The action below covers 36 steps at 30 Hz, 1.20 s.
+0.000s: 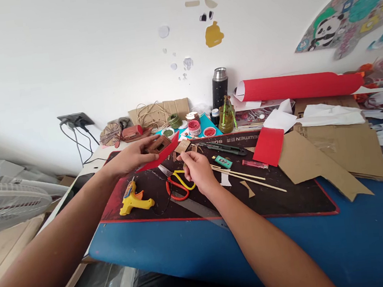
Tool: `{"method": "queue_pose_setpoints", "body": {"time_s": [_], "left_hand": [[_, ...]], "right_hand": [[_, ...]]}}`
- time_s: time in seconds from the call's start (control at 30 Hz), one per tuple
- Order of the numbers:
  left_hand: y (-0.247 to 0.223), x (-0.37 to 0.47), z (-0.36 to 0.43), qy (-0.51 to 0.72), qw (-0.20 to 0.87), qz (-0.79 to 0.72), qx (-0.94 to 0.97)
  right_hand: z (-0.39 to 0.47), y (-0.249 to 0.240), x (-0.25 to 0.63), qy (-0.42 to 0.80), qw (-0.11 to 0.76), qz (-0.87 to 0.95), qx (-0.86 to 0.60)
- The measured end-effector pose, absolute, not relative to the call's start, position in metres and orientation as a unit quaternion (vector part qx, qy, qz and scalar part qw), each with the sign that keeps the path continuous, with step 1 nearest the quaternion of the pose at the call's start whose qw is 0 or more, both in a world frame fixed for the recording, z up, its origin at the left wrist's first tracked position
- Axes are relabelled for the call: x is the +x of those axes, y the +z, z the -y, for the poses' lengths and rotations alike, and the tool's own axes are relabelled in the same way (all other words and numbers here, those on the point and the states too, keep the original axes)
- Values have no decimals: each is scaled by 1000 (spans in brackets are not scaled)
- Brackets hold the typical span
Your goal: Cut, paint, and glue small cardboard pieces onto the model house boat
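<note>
My left hand is wrapped round a small brown box-like model with a square opening. Against its right side and underside lies a sheet of red corrugated paper. My right hand is closed in a pinch just right of the model. A small tan cardboard piece shows at its fingertips; whether they grip it I cannot tell. Below the hands lie scissors with red and yellow handles, partly behind my right hand. A yellow glue gun rests on the mat below my left hand.
On the dark mat are a black utility knife, thin wooden sticks and a metal ruler. Paint jars and a black flask stand behind. Cardboard and red paper lie to the right.
</note>
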<state>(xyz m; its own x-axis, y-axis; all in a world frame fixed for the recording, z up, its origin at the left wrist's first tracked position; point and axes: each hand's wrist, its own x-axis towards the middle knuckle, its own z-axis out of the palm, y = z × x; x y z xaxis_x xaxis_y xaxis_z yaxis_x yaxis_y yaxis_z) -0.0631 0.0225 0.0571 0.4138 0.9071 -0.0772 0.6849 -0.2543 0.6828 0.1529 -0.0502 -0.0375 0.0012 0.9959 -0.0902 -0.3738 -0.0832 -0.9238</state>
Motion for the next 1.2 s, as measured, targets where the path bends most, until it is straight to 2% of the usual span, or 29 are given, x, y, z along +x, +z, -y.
{"method": "queue_pose_setpoints", "body": {"time_s": [0.07,0.13,0.3,0.7,1.2], "left_hand": [[63,-66,-26,141,227,-550,792],[68,-69,-29,117,185,-558,801],[67,-80,-36,89,183,-540,817],[25,-92,-80,67,218,-491,841],[20,-106,-75,77,230,-496,834]], "right_hand": [[50,-37,153,605,567,368,-421],[49,-38,153,606,567,368,-420],[49,-38,152,603,564,374,-422],[52,-37,154,588,551,394,-441],[54,-36,154,583,538,412,-449]]}}
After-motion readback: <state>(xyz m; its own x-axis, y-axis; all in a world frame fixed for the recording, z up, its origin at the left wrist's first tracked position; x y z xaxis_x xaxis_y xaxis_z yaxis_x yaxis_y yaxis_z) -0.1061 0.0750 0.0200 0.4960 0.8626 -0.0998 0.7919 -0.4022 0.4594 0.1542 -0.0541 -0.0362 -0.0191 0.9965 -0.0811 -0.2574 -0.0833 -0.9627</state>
